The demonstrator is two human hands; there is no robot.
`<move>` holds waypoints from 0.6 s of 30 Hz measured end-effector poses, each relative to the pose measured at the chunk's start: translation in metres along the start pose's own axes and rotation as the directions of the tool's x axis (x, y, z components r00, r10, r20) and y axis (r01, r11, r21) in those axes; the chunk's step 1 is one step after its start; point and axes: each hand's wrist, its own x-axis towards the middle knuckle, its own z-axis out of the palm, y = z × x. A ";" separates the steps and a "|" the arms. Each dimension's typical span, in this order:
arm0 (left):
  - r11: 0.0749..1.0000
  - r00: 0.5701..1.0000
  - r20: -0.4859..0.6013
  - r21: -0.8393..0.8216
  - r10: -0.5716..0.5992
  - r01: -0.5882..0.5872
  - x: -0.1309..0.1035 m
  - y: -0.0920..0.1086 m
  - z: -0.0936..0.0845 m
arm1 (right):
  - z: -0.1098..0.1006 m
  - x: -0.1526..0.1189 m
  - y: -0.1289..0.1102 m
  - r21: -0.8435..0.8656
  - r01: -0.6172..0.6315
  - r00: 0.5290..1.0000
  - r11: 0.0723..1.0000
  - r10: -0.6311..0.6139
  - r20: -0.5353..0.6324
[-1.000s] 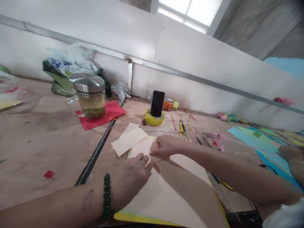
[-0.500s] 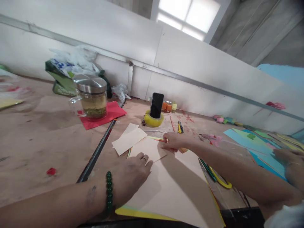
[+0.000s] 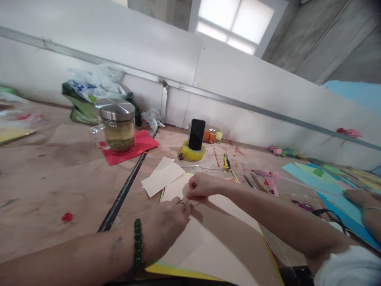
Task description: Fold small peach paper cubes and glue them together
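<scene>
Bright window (image 3: 233, 24) above a white wall (image 3: 166, 51) crossed by a metal rail (image 3: 220, 96)

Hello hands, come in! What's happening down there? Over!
Left hand on paper stack, right hand close beside it; grip hidden. Stack flat, cream on top, yellow peeking out. Loose cream strips by its far left edge.

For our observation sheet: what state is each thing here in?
Left hand: over the large pale sheet, grip unclear
Right hand: curled, beside the left
Large pale sheet: flat
Mug: upright, lidded
Phone: propped up, screen dark
Tape roll: lying flat
Glue gun: lying down
</scene>
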 end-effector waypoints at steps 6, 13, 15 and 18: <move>1.000 0.999 0.044 0.000 -0.010 0.010 0.000 0.002 -0.001 | 0.005 0.014 0.010 0.230 -0.027 0.993 0.973 0.000 0.117; 0.992 0.994 0.065 -0.092 -0.085 0.091 0.000 0.007 -0.003 | -0.008 0.009 0.043 0.288 -0.204 0.979 0.936 0.193 0.064; 0.993 0.995 0.063 -0.086 -0.075 0.080 0.000 0.008 -0.001 | -0.013 0.003 0.048 0.261 -0.213 0.976 0.942 0.216 0.018; 0.994 0.997 0.021 -0.070 -0.079 0.080 -0.002 0.010 0.003 | -0.016 -0.003 0.040 0.210 -0.174 0.976 0.962 0.197 -0.092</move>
